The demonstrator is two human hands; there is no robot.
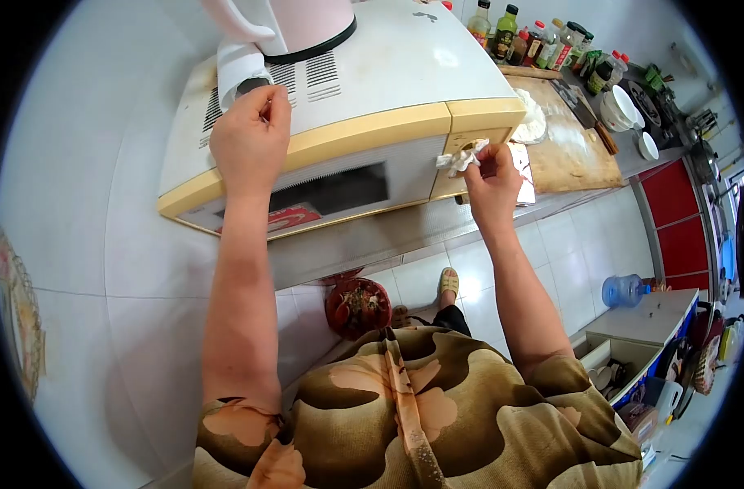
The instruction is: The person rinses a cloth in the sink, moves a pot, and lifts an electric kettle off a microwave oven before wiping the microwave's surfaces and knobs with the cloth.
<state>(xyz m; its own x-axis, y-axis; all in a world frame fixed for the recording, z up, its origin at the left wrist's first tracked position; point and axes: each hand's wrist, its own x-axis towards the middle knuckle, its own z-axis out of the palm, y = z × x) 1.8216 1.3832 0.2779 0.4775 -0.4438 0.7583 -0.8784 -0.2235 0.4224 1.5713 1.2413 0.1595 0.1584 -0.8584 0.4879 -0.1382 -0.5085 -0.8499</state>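
A white microwave oven (405, 49) with a yellowed front frame stands before me on a counter. My right hand (496, 183) pinches a crumpled white tissue (463, 159) against the control panel at the oven's right front. On the left, my left hand (250, 140) is closed in a fist at the oven's top front edge. Just behind that fist lies a white roll (238, 67) with a dark end. Whether the fist grips anything is hidden. A pale pink kettle (311, 23) sits on the oven's top, behind the roll.
Right of the oven are a wooden cutting board (572, 155), a knife (604, 137), a white plastic bag (532, 118) and several sauce bottles (504, 34). Below are a red waste bin (358, 308), a blue water jug (625, 290) and an open drawer (620, 350).
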